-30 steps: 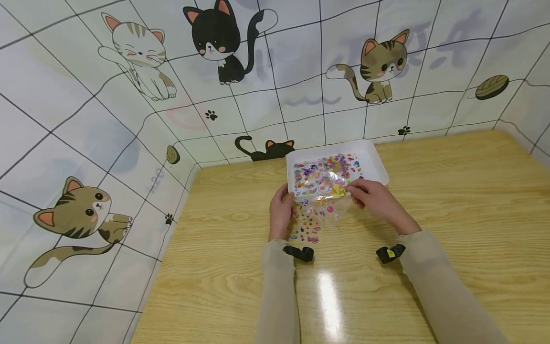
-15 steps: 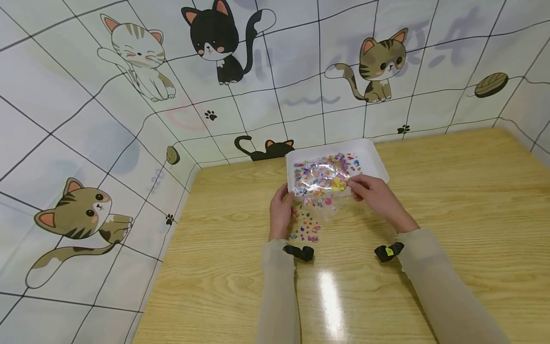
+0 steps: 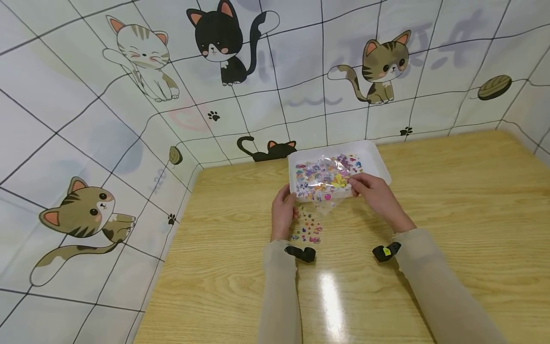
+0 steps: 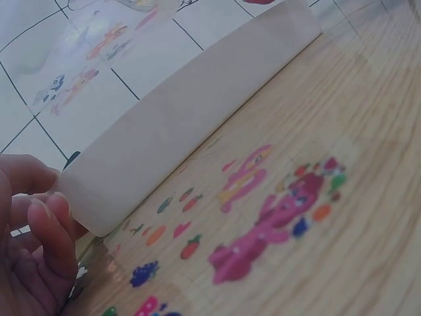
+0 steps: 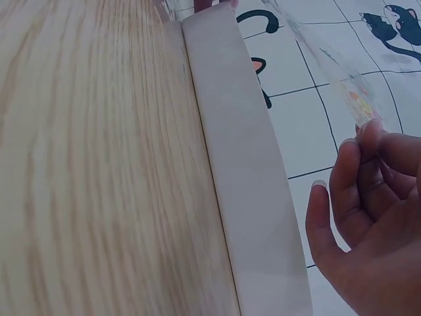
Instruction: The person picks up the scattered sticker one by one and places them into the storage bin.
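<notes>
My right hand pinches the edge of a clear sticker sheet between thumb and forefinger, beside a yellow printed figure. In the right wrist view the lifted sticker sheet rises from the fingertips, above the rim. It overlaps the white shallow tray in the head view. My left hand grips the tray's near left corner, its fingertips at the wall. Colourful small stickers show inside the tray through the film. Another clear sticker sheet, printed with pink ponies and fruit, lies on the table beside the left hand.
The wooden table meets a wall covering with cat drawings right behind the tray. Black wrist cameras sit at both sleeves. A light reflection shines on the tabletop between the forearms.
The lifted sticker sheet has shifted up and farther over the tray, its glare changing. My right hand stays pinched on it, nearly in place. The left hand keeps its hold on the tray.
</notes>
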{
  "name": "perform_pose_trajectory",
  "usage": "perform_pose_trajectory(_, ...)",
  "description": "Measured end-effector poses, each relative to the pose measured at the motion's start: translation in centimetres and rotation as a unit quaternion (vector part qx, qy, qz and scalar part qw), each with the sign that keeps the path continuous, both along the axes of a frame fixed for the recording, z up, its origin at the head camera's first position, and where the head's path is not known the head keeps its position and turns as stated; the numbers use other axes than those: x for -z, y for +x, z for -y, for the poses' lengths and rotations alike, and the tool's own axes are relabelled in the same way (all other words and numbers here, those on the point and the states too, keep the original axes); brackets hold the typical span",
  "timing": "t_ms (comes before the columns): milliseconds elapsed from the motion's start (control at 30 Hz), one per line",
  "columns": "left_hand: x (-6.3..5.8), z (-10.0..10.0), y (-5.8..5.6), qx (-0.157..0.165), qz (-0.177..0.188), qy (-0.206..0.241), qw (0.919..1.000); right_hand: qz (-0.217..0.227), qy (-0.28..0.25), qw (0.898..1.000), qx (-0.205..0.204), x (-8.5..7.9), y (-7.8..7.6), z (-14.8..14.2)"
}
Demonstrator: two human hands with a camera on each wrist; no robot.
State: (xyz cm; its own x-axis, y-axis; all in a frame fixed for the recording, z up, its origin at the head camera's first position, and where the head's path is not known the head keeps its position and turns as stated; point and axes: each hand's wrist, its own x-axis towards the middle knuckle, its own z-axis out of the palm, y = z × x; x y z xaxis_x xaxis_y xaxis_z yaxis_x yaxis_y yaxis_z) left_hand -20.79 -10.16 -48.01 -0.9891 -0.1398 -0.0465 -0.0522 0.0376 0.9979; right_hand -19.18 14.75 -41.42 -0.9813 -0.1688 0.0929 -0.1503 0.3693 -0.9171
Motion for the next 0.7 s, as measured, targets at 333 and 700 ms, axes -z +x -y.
perform_pose_trajectory(333, 0.0, 0.0, -0.1, 0.003, -0.002, 0.004, 1.0, 0.009, -0.001, 1.0, 0.007, 1.2, -0.9, 0.0)
perform_pose_trajectory(700, 0.2, 0.0, -0.2, 0.003, -0.004, 0.008, 1.0, -0.007, -0.021, 1.0, 0.009, 1.8, -1.5, 0.4)
